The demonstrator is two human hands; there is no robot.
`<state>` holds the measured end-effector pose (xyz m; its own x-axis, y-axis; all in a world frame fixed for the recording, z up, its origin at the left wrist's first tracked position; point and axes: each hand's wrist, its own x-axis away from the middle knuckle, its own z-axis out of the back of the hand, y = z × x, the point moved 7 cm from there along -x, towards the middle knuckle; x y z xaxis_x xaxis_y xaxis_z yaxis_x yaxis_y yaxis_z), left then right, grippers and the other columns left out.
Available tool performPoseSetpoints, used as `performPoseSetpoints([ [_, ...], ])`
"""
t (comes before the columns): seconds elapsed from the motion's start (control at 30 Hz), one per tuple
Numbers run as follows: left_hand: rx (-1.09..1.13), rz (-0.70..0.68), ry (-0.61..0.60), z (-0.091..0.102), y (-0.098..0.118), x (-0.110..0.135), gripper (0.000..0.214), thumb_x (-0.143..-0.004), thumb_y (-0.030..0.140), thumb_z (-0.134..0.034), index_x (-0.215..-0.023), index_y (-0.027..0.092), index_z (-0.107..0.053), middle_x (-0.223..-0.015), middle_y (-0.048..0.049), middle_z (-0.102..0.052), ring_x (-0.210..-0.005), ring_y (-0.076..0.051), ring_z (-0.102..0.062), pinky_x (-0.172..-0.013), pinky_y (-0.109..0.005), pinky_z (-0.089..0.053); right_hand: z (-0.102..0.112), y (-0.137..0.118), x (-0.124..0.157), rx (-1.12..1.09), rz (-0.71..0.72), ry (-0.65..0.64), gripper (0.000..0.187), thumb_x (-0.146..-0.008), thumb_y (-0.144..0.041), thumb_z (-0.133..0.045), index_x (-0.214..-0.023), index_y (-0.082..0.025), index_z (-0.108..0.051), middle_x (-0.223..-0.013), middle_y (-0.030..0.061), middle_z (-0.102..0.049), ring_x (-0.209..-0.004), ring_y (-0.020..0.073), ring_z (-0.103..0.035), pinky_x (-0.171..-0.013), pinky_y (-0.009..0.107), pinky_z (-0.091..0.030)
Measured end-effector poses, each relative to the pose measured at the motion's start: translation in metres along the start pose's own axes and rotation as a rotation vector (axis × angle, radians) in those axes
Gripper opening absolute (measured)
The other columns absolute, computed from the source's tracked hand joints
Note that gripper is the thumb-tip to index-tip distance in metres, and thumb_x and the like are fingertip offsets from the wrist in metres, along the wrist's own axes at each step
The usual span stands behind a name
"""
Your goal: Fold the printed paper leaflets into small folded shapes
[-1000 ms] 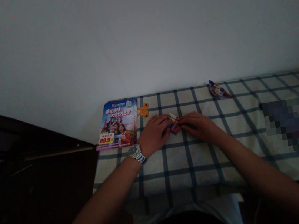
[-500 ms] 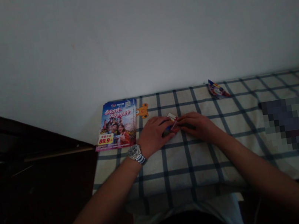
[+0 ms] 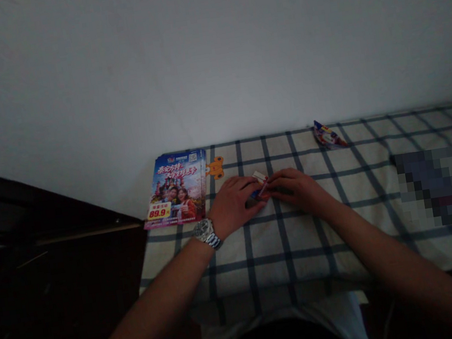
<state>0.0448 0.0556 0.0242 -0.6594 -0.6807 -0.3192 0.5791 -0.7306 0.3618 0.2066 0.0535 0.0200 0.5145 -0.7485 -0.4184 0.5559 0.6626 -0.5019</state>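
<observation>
Both hands rest on a checked cloth (image 3: 287, 239) and meet over a small folded piece of coloured paper (image 3: 259, 184). My left hand (image 3: 233, 204), with a metal watch on its wrist, lies curled over the paper's left side. My right hand (image 3: 297, 190) pinches the paper's right side with its fingertips. Most of the paper is hidden under the fingers; only a white and red corner shows.
A stack of colourful flyers (image 3: 175, 188) lies at the cloth's left edge, with a small orange cut-out (image 3: 215, 167) beside it. A folded paper boat (image 3: 328, 136) sits at the back by the white wall. Dark furniture (image 3: 41, 242) stands at the left.
The hands have pressed the paper flatter; less of it shows between the fingers than one second ago. Both arms stay in place.
</observation>
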Motion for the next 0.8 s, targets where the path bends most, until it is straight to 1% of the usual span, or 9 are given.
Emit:
performPoseSetpoints([
  [0.13, 0.015, -0.004, 0.004, 0.0011, 0.0004, 0.0004, 0.037, -0.096, 0.042, -0.064, -0.128, 0.024, -0.063, -0.133, -0.0057, -0.064, -0.122, -0.026, -0.059, -0.111, -0.048, -0.043, -0.0003, 0.0006, 0.0004, -0.003, 0.005, -0.005, 0.016, -0.096, -0.031, -0.067, -0.110, -0.027, -0.074, -0.112, 0.0080, -0.074, -0.106, 0.0247, -0.069, -0.096, 0.044, -0.057],
  [0.27, 0.007, -0.012, -0.010, 0.0011, -0.0006, 0.0013, 0.047, -0.090, 0.048, -0.071, -0.129, 0.025, -0.063, -0.136, -0.0057, -0.063, -0.123, -0.027, -0.057, -0.111, -0.050, -0.043, 0.0008, 0.0006, 0.0016, -0.007, -0.008, -0.008, 0.018, -0.097, -0.029, -0.066, -0.112, -0.028, -0.074, -0.113, 0.0073, -0.073, -0.108, 0.0241, -0.069, -0.098, 0.044, -0.056],
  [0.33, 0.001, -0.010, -0.005, 0.0005, -0.0016, 0.0016, 0.043, -0.091, 0.044, -0.070, -0.129, 0.025, -0.063, -0.136, -0.0057, -0.063, -0.123, -0.027, -0.058, -0.111, -0.049, -0.044, 0.0014, 0.0002, 0.0022, -0.012, -0.015, -0.009, 0.019, -0.098, -0.027, -0.064, -0.114, -0.028, -0.074, -0.113, 0.0071, -0.073, -0.109, 0.0239, -0.068, -0.099, 0.044, -0.056],
  [0.4, -0.001, -0.003, 0.008, -0.0005, -0.0030, 0.0016, 0.032, -0.096, 0.037, -0.064, -0.127, 0.026, -0.065, -0.134, -0.0052, -0.065, -0.122, -0.025, -0.060, -0.109, -0.047, -0.045, 0.0018, -0.0002, 0.0025, -0.014, -0.017, -0.011, 0.020, -0.098, -0.025, -0.063, -0.114, -0.028, -0.073, -0.114, 0.0068, -0.073, -0.110, 0.0240, -0.068, -0.098, 0.045, -0.056],
  [0.47, -0.004, 0.005, 0.020, -0.0018, -0.0042, 0.0016, 0.027, -0.099, 0.032, -0.060, -0.124, 0.026, -0.067, -0.131, -0.0046, -0.067, -0.120, -0.024, -0.061, -0.106, -0.046, -0.047, 0.0023, -0.0006, 0.0027, -0.017, -0.016, -0.006, 0.020, -0.097, -0.024, -0.063, -0.114, -0.029, -0.073, -0.114, 0.0071, -0.072, -0.109, 0.0241, -0.068, -0.098, 0.045, -0.056],
  [0.6, -0.010, 0.010, 0.030, -0.0033, -0.0049, 0.0017, 0.024, -0.101, 0.032, -0.057, -0.120, 0.027, -0.070, -0.128, -0.0035, -0.069, -0.117, -0.023, -0.064, -0.100, -0.044, -0.049, 0.0017, -0.0016, 0.0027, -0.008, 0.000, -0.009, 0.018, -0.095, -0.025, -0.066, -0.111, -0.028, -0.074, -0.115, 0.0077, -0.071, -0.110, 0.0249, -0.067, -0.098, 0.045, -0.056],
  [0.8, 0.006, 0.005, 0.021, -0.0024, -0.0025, 0.0008, 0.024, -0.102, 0.033, -0.056, -0.121, 0.026, -0.070, -0.126, -0.0032, -0.071, -0.115, -0.022, -0.065, -0.098, -0.043, -0.049, -0.0014, -0.0035, 0.0033, -0.039, -0.020, -0.051, 0.017, -0.099, -0.021, -0.059, -0.110, -0.026, -0.071, -0.109, 0.0074, -0.071, -0.103, 0.0223, -0.068, -0.093, 0.040, -0.057],
])
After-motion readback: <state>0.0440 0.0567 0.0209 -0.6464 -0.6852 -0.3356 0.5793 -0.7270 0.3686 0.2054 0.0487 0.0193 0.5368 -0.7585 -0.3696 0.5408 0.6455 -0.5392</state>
